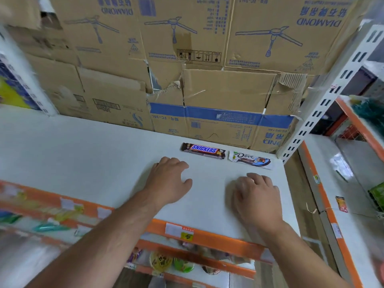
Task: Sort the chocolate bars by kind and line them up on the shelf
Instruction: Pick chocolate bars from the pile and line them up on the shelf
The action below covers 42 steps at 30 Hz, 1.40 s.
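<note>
Both forearms reach in from the bottom edge, over the front of the shelf (83,154). L hand (169,179) lies palm down near mid-shelf, fingers loosely bent w/ tips on the white surface, thumb out toward the R side. It holds nothing. R hand (257,194) lies palm down beside it, a bit nearer the front, fingers loosely curled onto the surface, gripping nothing that shows. The hands are apart, w/ a strip of shelf between them.

Two bars lie flat at the back R of the shelf, end to end in a row, close but not touching. The Snickers (203,150) is just beyond the gap between the hands. The Dove (251,160) is to its R, straight beyond R hand and near the shelf's R edge. Neither hand touches a bar.

Edges: the back is walled by stacked cardboard boxes (207,90), w/ both bars just in front of them. A white slotted post (324,104) stands at the back R corner, close to the Dove's far end. An orange strip (218,235) w/ a price tag (179,230) runs along the front under the wrists. A narrow gap separates the R edge from a side shelf (340,204). A wide stretch of white surface lies L of L hand.
</note>
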Each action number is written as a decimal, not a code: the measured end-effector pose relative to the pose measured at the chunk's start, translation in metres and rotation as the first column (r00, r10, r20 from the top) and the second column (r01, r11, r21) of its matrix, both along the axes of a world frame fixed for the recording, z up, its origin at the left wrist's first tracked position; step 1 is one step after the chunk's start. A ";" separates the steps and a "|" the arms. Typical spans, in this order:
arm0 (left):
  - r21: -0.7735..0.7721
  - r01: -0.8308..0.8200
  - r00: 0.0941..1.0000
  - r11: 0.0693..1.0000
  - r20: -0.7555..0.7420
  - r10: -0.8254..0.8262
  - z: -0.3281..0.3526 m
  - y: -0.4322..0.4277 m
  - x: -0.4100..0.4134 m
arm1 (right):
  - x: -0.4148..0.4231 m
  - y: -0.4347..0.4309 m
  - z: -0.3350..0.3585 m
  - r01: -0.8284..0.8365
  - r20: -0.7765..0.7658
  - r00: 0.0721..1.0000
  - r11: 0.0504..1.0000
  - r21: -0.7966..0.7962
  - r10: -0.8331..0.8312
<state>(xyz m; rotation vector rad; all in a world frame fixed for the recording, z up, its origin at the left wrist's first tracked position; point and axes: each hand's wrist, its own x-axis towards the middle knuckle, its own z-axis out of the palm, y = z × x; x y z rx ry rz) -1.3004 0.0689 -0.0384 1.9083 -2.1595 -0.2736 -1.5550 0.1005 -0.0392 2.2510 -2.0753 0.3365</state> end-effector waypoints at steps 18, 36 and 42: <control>-0.037 -0.283 0.958 0.958 -0.044 0.282 0.032 0.125 0.276 | 0.328 0.058 0.036 -0.349 0.170 0.926 0.936 0.043 0.337; -0.151 -0.597 0.802 0.788 -0.068 0.594 0.045 0.188 0.593 | 0.693 0.042 0.043 -0.686 0.202 0.720 0.725 0.062 0.664; -0.051 -0.642 0.767 0.765 -0.057 0.640 0.047 0.138 0.685 | 0.792 -0.017 0.038 -0.732 0.235 0.677 0.671 0.119 0.697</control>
